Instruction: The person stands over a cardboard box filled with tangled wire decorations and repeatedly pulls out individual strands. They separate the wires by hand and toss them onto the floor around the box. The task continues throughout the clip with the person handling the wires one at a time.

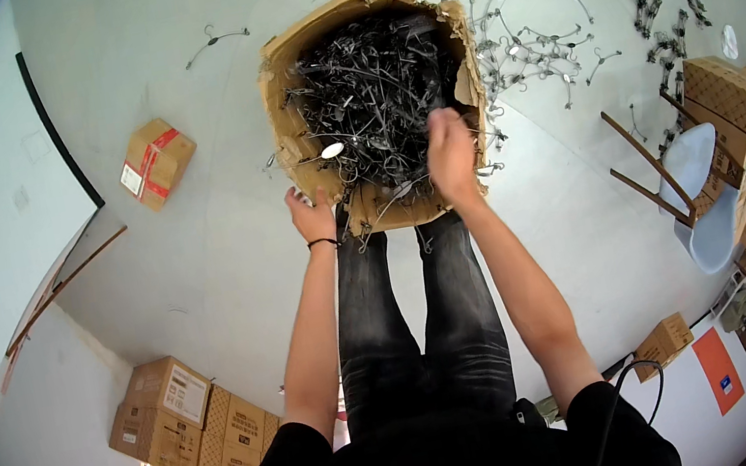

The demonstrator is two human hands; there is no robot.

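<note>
A torn cardboard box (282, 129) stands in front of my legs, filled with a tangled heap of black clip hangers (367, 84). At its near left corner is my left hand (311, 216), thumb and fingers on either side of the cardboard edge. Close by, a white oval tag (333, 150) lies on the hangers. My right hand (452, 159) is over the box's near right part, beside the right wall. Its fingers are close together and slightly blurred; whether they hold a hanger cannot be made out.
Many loose hangers (526, 51) are strewn on the floor right of the box, and a single hanger (212, 42) lies far left. A taped carton (158, 163) sits at left. Stacked cartons (166, 419) stand lower left; a tipped chair (696, 166) is at right beside more cartons (726, 96).
</note>
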